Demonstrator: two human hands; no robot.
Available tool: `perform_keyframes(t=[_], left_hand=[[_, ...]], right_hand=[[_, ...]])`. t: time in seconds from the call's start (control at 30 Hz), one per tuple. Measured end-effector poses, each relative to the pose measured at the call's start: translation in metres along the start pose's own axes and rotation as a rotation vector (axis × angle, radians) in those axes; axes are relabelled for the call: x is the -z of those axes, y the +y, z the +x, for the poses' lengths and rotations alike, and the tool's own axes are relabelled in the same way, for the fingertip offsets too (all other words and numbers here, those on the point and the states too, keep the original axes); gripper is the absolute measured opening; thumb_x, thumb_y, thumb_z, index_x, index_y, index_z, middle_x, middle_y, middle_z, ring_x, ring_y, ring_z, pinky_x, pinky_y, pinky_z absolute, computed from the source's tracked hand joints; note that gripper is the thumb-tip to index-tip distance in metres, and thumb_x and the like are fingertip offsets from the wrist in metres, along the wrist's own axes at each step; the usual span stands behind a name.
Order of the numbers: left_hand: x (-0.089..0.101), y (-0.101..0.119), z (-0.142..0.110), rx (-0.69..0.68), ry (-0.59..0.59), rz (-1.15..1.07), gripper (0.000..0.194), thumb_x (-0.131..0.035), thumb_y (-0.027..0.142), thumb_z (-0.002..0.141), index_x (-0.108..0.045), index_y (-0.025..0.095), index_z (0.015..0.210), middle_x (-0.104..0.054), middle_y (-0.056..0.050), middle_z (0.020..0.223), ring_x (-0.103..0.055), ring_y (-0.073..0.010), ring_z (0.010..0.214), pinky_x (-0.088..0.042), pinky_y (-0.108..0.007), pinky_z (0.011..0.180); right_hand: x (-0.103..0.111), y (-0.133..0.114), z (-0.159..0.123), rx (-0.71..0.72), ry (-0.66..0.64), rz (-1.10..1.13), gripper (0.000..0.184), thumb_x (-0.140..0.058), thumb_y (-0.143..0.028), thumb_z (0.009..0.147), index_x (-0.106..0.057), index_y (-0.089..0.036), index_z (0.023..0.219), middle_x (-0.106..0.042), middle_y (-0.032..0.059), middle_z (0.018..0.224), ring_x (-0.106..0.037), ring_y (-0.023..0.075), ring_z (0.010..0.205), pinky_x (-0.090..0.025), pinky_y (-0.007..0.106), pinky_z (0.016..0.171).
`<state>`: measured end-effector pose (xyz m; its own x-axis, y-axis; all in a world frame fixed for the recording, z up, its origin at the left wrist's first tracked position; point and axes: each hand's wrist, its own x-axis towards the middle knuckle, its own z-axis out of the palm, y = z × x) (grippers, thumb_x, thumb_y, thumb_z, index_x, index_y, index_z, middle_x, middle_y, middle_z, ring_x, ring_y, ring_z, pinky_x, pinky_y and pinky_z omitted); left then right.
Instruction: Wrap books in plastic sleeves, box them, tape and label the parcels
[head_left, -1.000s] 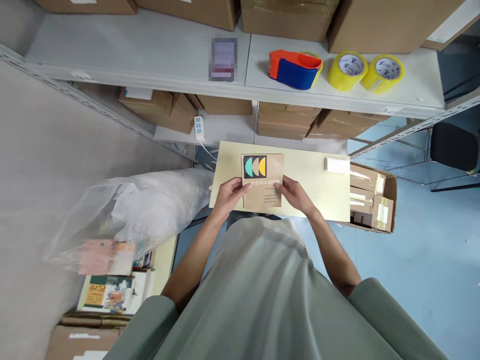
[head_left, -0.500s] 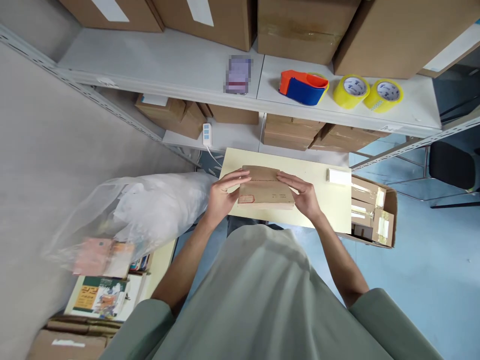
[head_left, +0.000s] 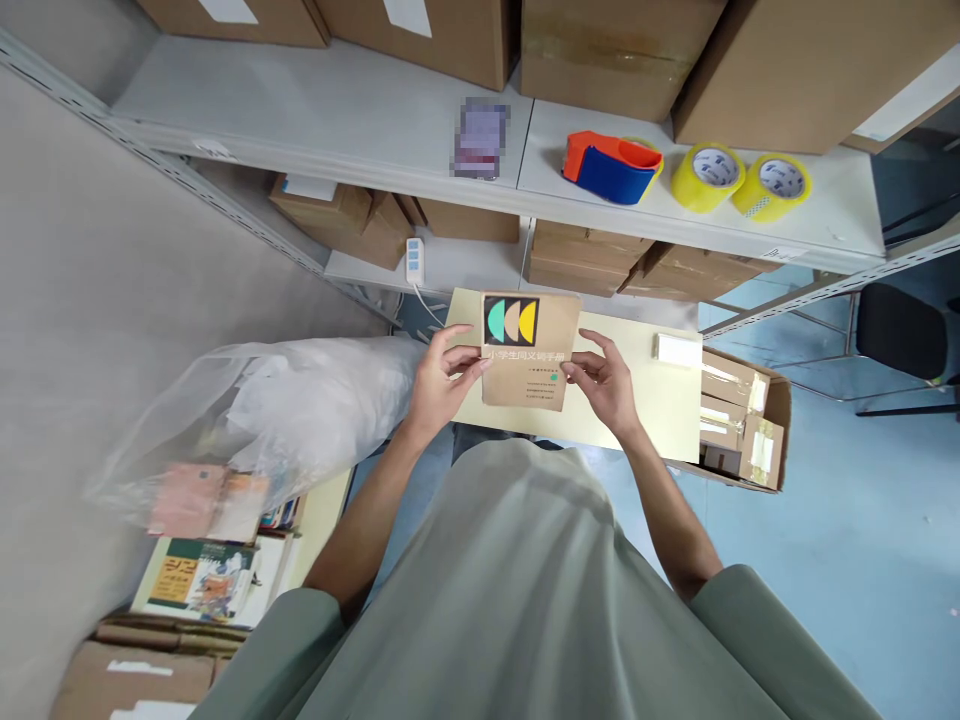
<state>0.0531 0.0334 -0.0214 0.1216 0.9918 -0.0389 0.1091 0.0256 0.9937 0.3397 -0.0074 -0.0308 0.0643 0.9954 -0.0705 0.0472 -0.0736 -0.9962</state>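
Note:
Between my two hands a tan paperback book [head_left: 525,378] is held up over the pale yellow table [head_left: 660,410]. Its cover faces me, with a black panel of green, tan and yellow half-circles and a line of white Chinese characters. My left hand [head_left: 442,385] grips the book's left edge, the thumb on the cover. At the right edge my right hand [head_left: 606,385] pinches it with thumb and fingers. A small white box [head_left: 678,351] lies on the table to the right of the book.
Ahead, a grey shelf [head_left: 315,110] carries cartons, an orange-and-blue tape dispenser [head_left: 611,168] and yellow tape rolls [head_left: 707,178]. A blurred-out purple item [head_left: 481,138] lies there too. Left stands a bulging clear plastic bag [head_left: 322,400] near stacked books [head_left: 202,580]; right, an open carton [head_left: 780,430] of boxes.
The book has been turned over and tilted up, so the cover with coloured half-circles now shows instead of the plain side with a red stamp. My hands have shifted to its side edges.

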Motion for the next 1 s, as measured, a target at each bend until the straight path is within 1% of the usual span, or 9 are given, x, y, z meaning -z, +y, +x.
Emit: perform_keyframes(t=[0.1, 0.17, 0.3, 0.4, 0.5, 0.6, 0.7, 0.83, 1.0], left_hand=[[0.002, 0.001, 0.001, -0.021, -0.042, 0.039, 0.050, -0.077, 0.066, 0.102, -0.077, 0.023, 0.128, -0.086, -0.008, 0.112, -0.081, -0.0202, 0.090, -0.067, -0.032, 0.085], [0.005, 0.003, 0.003, -0.032, -0.077, 0.059, 0.052, -0.068, 0.071, 0.106, -0.080, 0.021, 0.119, -0.086, -0.009, 0.110, -0.080, -0.0203, 0.089, -0.067, -0.032, 0.082], [0.005, 0.008, 0.006, -0.015, -0.120, 0.049, 0.059, -0.082, 0.073, 0.094, -0.081, 0.020, 0.120, -0.088, -0.010, 0.105, -0.083, -0.0235, 0.095, -0.067, -0.035, 0.090], [0.001, 0.016, 0.009, 0.022, -0.092, 0.064, 0.056, -0.093, 0.071, 0.084, -0.081, 0.020, 0.106, -0.087, -0.008, 0.090, -0.083, -0.0240, 0.086, -0.067, -0.033, 0.083], [-0.004, 0.026, 0.014, 0.061, -0.071, 0.072, 0.051, -0.095, 0.069, 0.082, -0.078, 0.021, 0.087, -0.075, -0.001, 0.064, -0.071, -0.0174, 0.060, -0.059, -0.027, 0.062], [-0.007, 0.034, 0.018, 0.067, -0.056, 0.069, 0.050, -0.094, 0.066, 0.085, -0.074, 0.021, 0.079, -0.060, 0.005, 0.053, -0.056, -0.0111, 0.045, -0.046, -0.023, 0.049], [-0.011, 0.037, 0.021, 0.061, -0.055, 0.071, 0.051, -0.090, 0.067, 0.089, -0.072, 0.021, 0.075, -0.055, 0.005, 0.049, -0.051, -0.0096, 0.042, -0.041, -0.022, 0.045], [-0.017, 0.033, 0.022, 0.056, -0.066, 0.058, 0.052, -0.090, 0.070, 0.089, -0.074, 0.021, 0.079, -0.057, 0.005, 0.049, -0.052, -0.0104, 0.041, -0.044, -0.023, 0.045], [-0.022, 0.024, 0.019, 0.031, 0.010, 0.052, 0.063, -0.080, 0.083, 0.091, -0.074, 0.020, 0.085, -0.072, -0.002, 0.063, -0.065, -0.0141, 0.049, -0.043, -0.022, 0.043]], right_hand=[[0.001, -0.001, 0.004, 0.024, -0.012, -0.022, 0.058, -0.078, -0.074, 0.100, -0.075, -0.030, 0.139, -0.088, 0.0068, 0.114, -0.080, 0.0248, 0.096, -0.070, 0.039, 0.084], [0.005, -0.001, 0.006, 0.059, -0.015, -0.052, 0.057, -0.071, -0.077, 0.103, -0.081, -0.028, 0.128, -0.087, 0.0088, 0.118, -0.080, 0.0257, 0.102, -0.070, 0.040, 0.087], [0.011, 0.000, 0.011, 0.077, -0.055, -0.015, 0.063, -0.086, -0.078, 0.091, -0.084, -0.025, 0.125, -0.088, 0.0088, 0.110, -0.082, 0.0265, 0.103, -0.070, 0.042, 0.095], [0.009, -0.006, 0.013, 0.004, -0.073, 0.021, 0.058, -0.091, -0.078, 0.086, -0.083, -0.023, 0.104, -0.084, 0.0051, 0.085, -0.080, 0.0222, 0.081, -0.070, 0.037, 0.079], [0.006, -0.018, 0.013, -0.080, -0.071, 0.044, 0.061, -0.090, -0.082, 0.084, -0.078, -0.022, 0.086, -0.076, 0.0022, 0.066, -0.070, 0.0174, 0.060, -0.061, 0.030, 0.057], [0.005, -0.028, 0.013, -0.140, -0.074, 0.066, 0.065, -0.090, -0.085, 0.082, -0.074, -0.022, 0.078, -0.069, -0.0003, 0.058, -0.061, 0.0139, 0.048, -0.051, 0.027, 0.046], [0.007, -0.031, 0.013, -0.168, -0.068, 0.070, 0.069, -0.088, -0.088, 0.081, -0.068, -0.023, 0.070, -0.064, -0.0017, 0.055, -0.056, 0.0119, 0.044, -0.044, 0.026, 0.041], [0.010, -0.027, 0.012, -0.160, -0.057, 0.066, 0.070, -0.087, -0.089, 0.082, -0.066, -0.023, 0.070, -0.061, -0.0026, 0.054, -0.054, 0.0115, 0.043, -0.042, 0.025, 0.040], [0.010, -0.020, 0.010, -0.187, -0.055, 0.138, 0.078, -0.078, -0.099, 0.081, -0.072, -0.022, 0.088, -0.081, 0.0079, 0.076, -0.071, 0.0186, 0.058, -0.057, 0.029, 0.051]])
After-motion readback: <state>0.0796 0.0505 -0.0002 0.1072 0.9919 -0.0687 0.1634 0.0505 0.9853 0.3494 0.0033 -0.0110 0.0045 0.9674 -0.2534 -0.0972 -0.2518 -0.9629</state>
